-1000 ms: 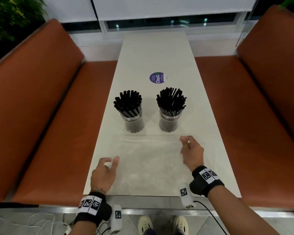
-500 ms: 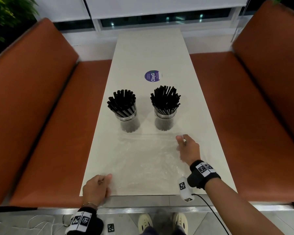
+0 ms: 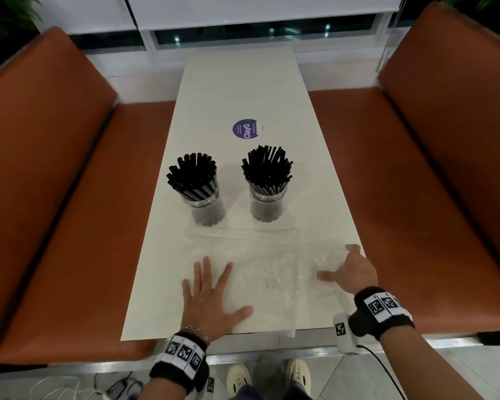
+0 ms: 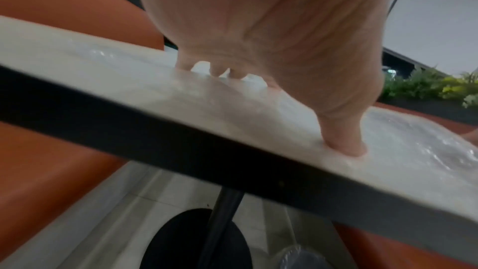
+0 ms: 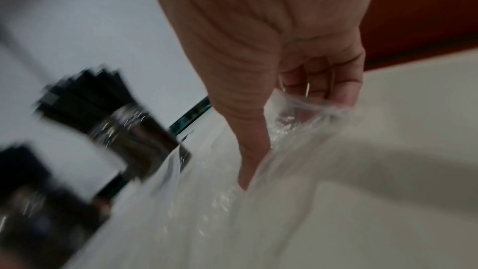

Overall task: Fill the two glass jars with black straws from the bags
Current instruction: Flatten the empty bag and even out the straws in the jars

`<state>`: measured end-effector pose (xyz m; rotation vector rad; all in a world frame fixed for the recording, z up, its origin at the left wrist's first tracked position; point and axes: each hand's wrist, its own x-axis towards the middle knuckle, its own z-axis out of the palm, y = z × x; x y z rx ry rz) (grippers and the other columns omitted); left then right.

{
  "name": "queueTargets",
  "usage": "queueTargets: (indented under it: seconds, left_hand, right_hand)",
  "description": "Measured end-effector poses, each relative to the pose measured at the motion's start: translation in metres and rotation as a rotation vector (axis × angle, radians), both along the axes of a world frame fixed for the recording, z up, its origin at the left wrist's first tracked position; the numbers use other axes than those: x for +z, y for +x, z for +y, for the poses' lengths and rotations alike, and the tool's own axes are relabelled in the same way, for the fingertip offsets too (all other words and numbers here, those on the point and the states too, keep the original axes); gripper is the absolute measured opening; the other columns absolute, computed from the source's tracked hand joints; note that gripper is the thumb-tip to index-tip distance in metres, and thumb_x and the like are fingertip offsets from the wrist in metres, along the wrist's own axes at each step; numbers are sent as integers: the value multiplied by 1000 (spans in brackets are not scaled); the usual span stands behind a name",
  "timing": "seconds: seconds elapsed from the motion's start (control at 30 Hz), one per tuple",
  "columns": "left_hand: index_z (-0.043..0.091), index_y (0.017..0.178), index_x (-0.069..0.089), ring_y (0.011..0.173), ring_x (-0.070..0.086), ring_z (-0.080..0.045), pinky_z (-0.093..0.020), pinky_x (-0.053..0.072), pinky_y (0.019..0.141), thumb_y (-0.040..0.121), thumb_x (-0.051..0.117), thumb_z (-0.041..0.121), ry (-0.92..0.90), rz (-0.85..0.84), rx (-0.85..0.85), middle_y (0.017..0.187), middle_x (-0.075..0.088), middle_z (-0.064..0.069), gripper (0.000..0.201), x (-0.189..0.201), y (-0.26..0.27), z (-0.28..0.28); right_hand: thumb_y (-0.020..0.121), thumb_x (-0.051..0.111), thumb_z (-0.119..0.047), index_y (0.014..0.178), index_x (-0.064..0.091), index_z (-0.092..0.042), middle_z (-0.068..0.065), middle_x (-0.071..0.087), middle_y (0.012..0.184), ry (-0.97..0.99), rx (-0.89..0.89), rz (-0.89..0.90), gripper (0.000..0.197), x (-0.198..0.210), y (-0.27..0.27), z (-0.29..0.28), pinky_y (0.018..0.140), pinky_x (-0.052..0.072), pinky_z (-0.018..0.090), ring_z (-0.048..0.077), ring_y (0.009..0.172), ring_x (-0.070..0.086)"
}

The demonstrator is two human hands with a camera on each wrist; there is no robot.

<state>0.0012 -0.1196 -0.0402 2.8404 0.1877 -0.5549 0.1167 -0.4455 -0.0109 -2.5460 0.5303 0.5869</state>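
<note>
Two glass jars stand side by side mid-table, the left jar (image 3: 207, 207) and the right jar (image 3: 267, 204), each packed with upright black straws (image 3: 193, 175). Flat, empty clear plastic bags (image 3: 260, 264) lie on the table (image 3: 243, 82) between the jars and me. My left hand (image 3: 211, 293) lies flat on the bag with fingers spread; in the left wrist view its fingers (image 4: 341, 140) press the plastic near the table's front edge. My right hand (image 3: 351, 271) is near the right table edge, and its curled fingers (image 5: 333, 81) grip a fold of clear bag (image 5: 297, 122). The blurred jars (image 5: 134, 132) show to the left of that hand.
A round purple sticker (image 3: 245, 129) is stuck on the table beyond the jars. Orange padded benches (image 3: 58, 197) (image 3: 433, 180) flank the table on both sides. A window sill runs along the far end. Cables (image 3: 70, 388) and my shoes lie below the near edge.
My left hand came up from the near left corner and now lies flat and spread on the bag. My right hand drew back toward the right edge, taking a fold of the bag.
</note>
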Motion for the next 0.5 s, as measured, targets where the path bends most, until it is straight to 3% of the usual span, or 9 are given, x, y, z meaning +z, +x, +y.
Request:
queueTargets:
  seconds: [0.1, 0.17, 0.2, 0.3, 0.37, 0.43, 0.5]
  left_hand:
    - [47, 161, -25, 156, -37, -35, -68, -14, 126, 62, 28, 110, 49, 73, 44, 167, -43, -12, 129, -7, 3, -11]
    - [44, 161, -27, 155, -39, -36, -68, -15, 125, 57, 29, 112, 35, 90, 72, 166, -45, -11, 137, -5, 3, -15]
    - [41, 162, -27, 154, -39, -36, -68, -15, 125, 55, 29, 113, 28, 96, 83, 165, -46, -11, 140, -4, 4, -17]
    - [33, 163, -28, 154, -39, -37, -68, -14, 126, 51, 26, 115, 28, 115, 112, 164, -47, -12, 148, -4, 5, -19]
    - [31, 163, -28, 155, -38, -39, -69, -13, 125, 50, 23, 115, 36, 126, 119, 165, -45, -13, 150, -3, 6, -21]
    - [30, 163, -28, 155, -37, -40, -69, -12, 125, 51, 21, 115, 44, 145, 126, 165, -44, -15, 149, -2, 7, -23]
    - [30, 163, -27, 155, -36, -40, -69, -13, 125, 52, 21, 115, 32, 159, 137, 166, -43, -15, 148, -2, 10, -24]
  right_hand:
    - [77, 96, -28, 125, 66, -1, 12, 71, 117, 212, -115, 46, 62, 1, 3, -16, 90, 52, 37, 31, 109, 68]
    - [83, 91, -18, 101, 73, -3, 13, 75, 113, 363, -177, 27, 29, 14, 2, -34, 76, 55, 36, 26, 94, 68]
    - [86, 88, -18, 98, 73, -7, 12, 75, 112, 394, -175, 4, 22, 26, 0, -44, 72, 53, 34, 23, 92, 67]
    - [95, 76, -21, 104, 71, -10, 12, 75, 108, 426, -148, -80, 15, 75, -3, -73, 76, 54, 36, 25, 93, 69]
    - [98, 71, -17, 103, 68, -6, 17, 74, 103, 448, -101, -120, 13, 117, -10, -88, 72, 50, 34, 25, 85, 66]
    - [97, 73, -16, 102, 69, -3, 17, 74, 94, 477, -31, -172, 15, 157, -17, -102, 70, 49, 33, 24, 77, 65]
    - [93, 75, -18, 107, 73, -7, 12, 80, 94, 540, 2, -234, 18, 185, -24, -114, 76, 56, 39, 28, 80, 74]
